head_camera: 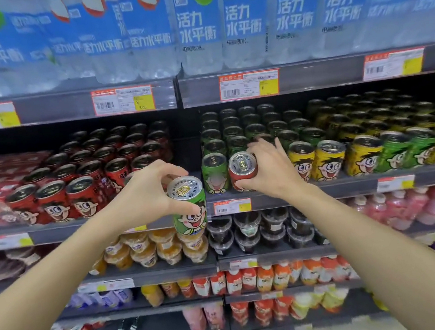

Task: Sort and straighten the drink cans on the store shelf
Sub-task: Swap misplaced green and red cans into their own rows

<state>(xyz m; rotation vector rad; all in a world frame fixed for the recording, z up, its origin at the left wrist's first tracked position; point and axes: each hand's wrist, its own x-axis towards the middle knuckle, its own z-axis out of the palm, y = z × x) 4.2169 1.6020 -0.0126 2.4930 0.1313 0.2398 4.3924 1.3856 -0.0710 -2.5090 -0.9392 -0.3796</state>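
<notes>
While both arms reach toward the can shelf (319, 185), the left hand (145, 195) is closed around a green can (188, 207), held upright in the air in front of the shelf edge, clear of the rows. Right hand (269, 167): clamped on a red can (242, 171), tilted toward the viewer, at the shelf front. Just left of that grip: a standing green can (214, 173). Just right of it: yellow cans (314, 160). Behind the left hand: red cans (80, 188) in rows.
</notes>
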